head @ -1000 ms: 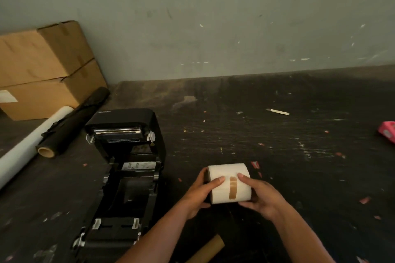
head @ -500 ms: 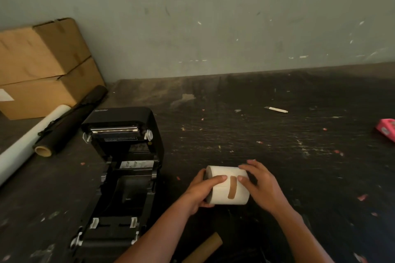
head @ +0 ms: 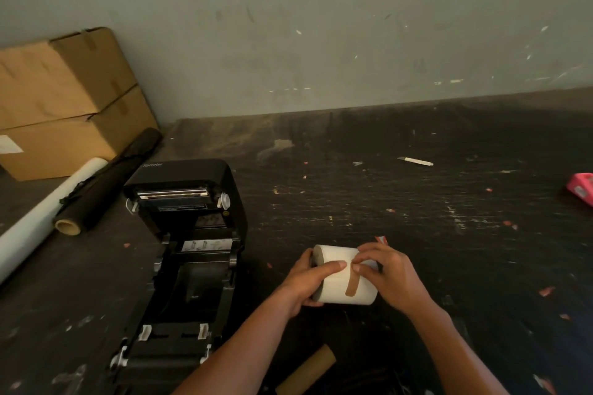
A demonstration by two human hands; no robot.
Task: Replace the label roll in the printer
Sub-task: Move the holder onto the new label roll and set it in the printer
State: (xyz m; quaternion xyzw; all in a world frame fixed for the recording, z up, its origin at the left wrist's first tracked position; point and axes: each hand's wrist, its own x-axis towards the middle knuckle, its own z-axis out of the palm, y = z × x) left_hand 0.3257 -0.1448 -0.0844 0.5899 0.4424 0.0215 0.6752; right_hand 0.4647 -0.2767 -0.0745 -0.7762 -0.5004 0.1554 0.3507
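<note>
Two cardboard boxes (head: 61, 99) sit stacked at far left against the wall (head: 321, 26). Beside them lie a white roll (head: 38, 221) and a black roll (head: 109, 183). Next comes the black printer (head: 189, 250), its lid thrown back and its bay lying open on the dark table (head: 417, 218).

Just right of the printer, the label roll (head: 333, 282) is held above the table, outside the bay. The left hand (head: 308, 279) grips its left end, fingers curled round it. A brown strip of tape (head: 352, 284) runs across the roll; the right hand (head: 390, 276) pinches at the strip's upper end.

A bare cardboard core (head: 308, 370) lies near the front edge. Farther right there is a small white stick (head: 415, 162), then a pink object (head: 582, 187) at the edge.
</note>
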